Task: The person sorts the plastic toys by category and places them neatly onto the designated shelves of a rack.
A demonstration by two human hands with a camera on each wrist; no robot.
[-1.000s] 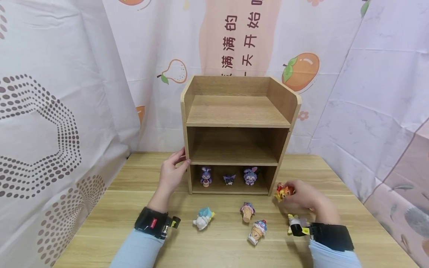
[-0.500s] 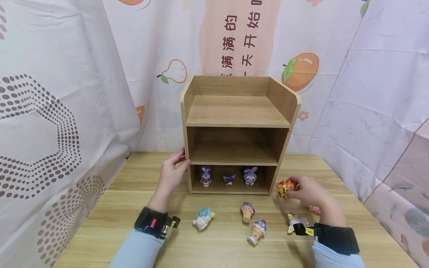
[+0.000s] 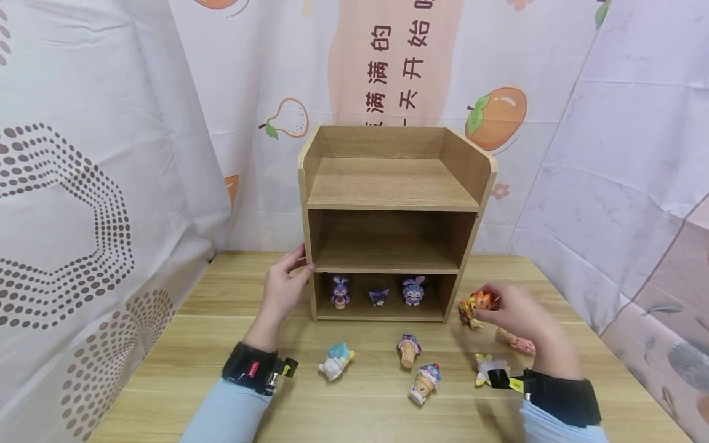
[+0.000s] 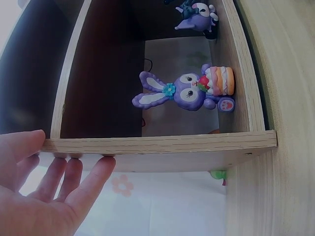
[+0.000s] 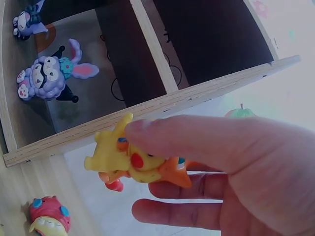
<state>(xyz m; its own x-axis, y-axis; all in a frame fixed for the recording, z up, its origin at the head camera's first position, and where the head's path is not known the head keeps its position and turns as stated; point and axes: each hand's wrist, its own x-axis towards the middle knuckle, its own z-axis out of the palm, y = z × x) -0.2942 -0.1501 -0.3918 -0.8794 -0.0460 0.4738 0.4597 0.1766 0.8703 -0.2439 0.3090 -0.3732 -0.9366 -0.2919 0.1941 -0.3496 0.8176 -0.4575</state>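
My left hand holds the left side panel of a wooden shelf unit, thumb at the front edge and fingers along the outer face. Beside the unit's lower right corner, my right hand pinches a yellow-and-orange figurine between thumb and fingers. Below it in the right wrist view lies a red figurine with a yellow part. The bottom compartment holds a purple rabbit figurine with a cake, a small purple figurine and a fluffy purple figurine with rabbit ears.
On the tabletop lie a blue-and-white figurine, two ice-cream-cone figurines, a white-and-yellow figurine and a pink figurine partly behind the right wrist. A printed cloth hangs behind the shelf unit.
My right hand has shifted right and slightly away from me with the yellow-and-orange figurine, uncovering more of the pink figurine. The left hand has stayed on the shelf unit.
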